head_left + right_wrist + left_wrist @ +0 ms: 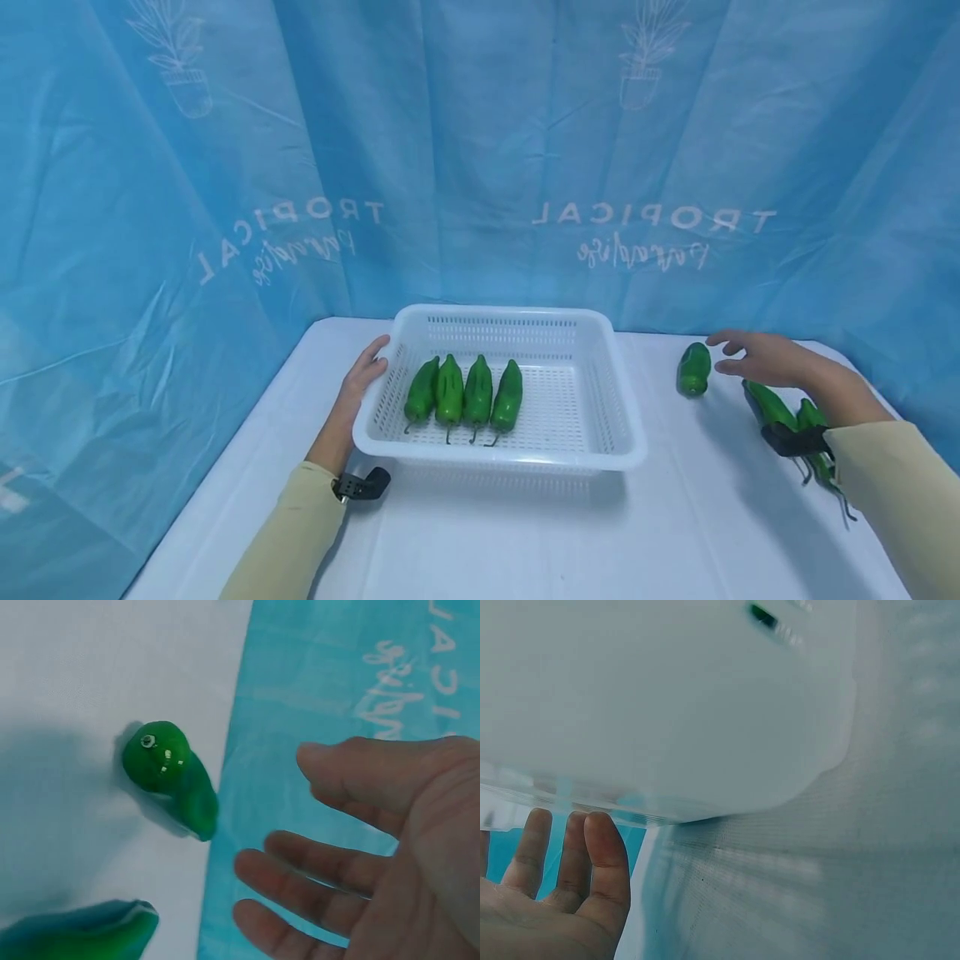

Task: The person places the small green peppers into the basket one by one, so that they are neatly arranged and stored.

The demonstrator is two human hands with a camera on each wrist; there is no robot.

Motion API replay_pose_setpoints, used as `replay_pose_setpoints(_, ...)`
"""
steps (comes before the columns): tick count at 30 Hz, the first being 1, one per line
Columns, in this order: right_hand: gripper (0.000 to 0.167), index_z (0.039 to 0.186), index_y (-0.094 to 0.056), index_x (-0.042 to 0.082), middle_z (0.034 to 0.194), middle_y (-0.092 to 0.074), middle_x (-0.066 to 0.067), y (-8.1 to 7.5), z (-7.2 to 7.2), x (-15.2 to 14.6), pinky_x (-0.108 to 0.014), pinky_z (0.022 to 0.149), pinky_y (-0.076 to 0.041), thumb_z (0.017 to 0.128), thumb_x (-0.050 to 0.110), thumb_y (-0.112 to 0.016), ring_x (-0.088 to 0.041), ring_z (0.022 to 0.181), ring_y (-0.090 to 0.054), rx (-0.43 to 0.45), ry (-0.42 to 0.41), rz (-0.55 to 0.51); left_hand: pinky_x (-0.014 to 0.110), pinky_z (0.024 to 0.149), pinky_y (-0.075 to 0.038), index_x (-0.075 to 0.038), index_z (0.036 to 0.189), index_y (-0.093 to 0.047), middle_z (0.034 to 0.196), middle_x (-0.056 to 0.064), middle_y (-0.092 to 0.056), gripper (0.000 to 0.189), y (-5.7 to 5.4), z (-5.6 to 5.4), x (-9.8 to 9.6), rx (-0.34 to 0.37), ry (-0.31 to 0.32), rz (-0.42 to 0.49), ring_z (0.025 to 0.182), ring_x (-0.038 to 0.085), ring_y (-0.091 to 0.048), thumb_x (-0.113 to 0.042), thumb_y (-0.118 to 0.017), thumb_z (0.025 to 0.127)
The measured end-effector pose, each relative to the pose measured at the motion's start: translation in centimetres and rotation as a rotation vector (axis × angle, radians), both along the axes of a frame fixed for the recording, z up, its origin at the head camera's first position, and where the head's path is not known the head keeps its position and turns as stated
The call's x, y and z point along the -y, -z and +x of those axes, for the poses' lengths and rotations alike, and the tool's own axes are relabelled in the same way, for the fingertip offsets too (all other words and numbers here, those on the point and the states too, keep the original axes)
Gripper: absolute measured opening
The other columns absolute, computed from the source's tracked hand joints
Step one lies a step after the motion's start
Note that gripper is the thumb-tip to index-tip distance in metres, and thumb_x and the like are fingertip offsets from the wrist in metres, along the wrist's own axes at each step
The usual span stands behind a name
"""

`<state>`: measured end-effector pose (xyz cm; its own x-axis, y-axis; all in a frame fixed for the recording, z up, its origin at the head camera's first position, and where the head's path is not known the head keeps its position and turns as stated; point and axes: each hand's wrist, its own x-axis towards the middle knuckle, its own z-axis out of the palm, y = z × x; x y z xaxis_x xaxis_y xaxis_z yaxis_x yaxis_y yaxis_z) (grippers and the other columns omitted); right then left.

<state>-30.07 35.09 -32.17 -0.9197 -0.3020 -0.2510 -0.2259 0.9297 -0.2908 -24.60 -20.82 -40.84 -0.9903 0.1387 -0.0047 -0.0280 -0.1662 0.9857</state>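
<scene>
My left hand (363,375) is at the left side of a white perforated plastic basket (630,433), its fingers fairly straight against the outer wall. In the left wrist view, the fingers (606,855) stand up along the basket's pale side (667,712). Several green peppers (477,392) lie in a row in the basket's left half, stems toward me. On the right, my right hand (765,360) hovers with spread fingers and holds nothing. Just left of its fingertips lies a single stemless-looking green pepper (169,769), apart from the hand.
More green peppers (771,407) lie under and beside the right forearm, partly hidden by it and the wrist camera strap. One shows its tip (90,934) in the right wrist view. Blue printed sheeting (487,150) hangs behind the white table (487,542) and along its sides.
</scene>
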Motion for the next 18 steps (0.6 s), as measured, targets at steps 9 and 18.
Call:
replay_pose_setpoints(9, 0.062, 0.147, -0.031, -0.009, 0.141, -0.037, -0.043, 3.1, -2.8, 0.8, -0.068, 0.095, -0.044, 0.101, 0.027, -0.051, -0.061, 0.126, -0.04, 0.005, 0.099, -0.048, 0.045, 0.118, -0.033, -0.03, 0.159, -0.013, 0.164, 0.005, -0.027, 0.056, -0.1, 0.7, 0.3, 0.01, -0.032, -0.074, 0.149, 0.029, -0.032, -0.033, -0.033, 0.107)
replay_pose_setpoints(18, 0.07, 0.145, -0.034, -0.011, 0.143, -0.034, -0.041, 5.6, -4.5, 1.5, -0.064, 0.099, -0.046, 0.097, 0.035, -0.057, -0.057, 0.127, -0.041, 0.08, 0.214, -0.045, 0.044, 0.117, -0.036, -0.031, 0.159, -0.014, 0.164, 0.004, -0.027, 0.056, 0.1, 0.6, 0.1, 0.011, -0.028, -0.053, 0.149, 0.029, -0.033, -0.033, -0.035, 0.107)
